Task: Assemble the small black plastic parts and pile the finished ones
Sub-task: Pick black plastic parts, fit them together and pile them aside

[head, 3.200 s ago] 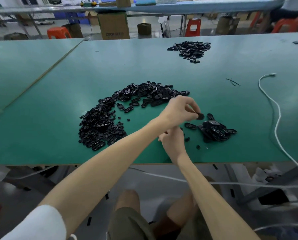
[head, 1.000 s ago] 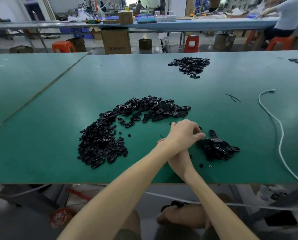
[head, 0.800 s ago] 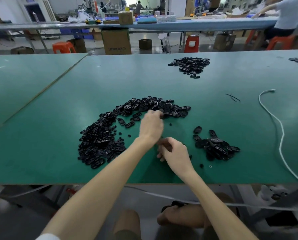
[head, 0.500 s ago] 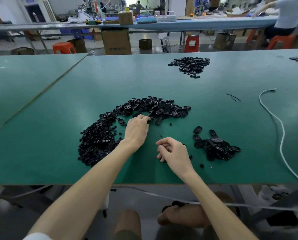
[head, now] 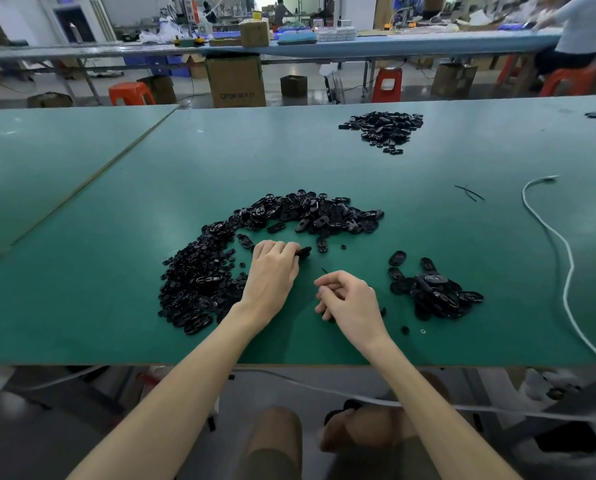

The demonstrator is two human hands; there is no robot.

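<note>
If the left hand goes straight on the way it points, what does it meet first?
Likely the curved heap of small black plastic parts just beyond; the left hand pinches one black oval part. Depth is unclear.

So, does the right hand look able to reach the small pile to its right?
Probably yes: the right hand lies just left of the small pile, only table between; the left hand, pinching a black part, is out of the way.

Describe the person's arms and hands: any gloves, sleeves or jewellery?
The left hand and right hand are bare: no gloves, rings, watch or wristband show. The left forearm and right forearm are uncovered down to the frame's bottom edge; no sleeve is in view.
</note>
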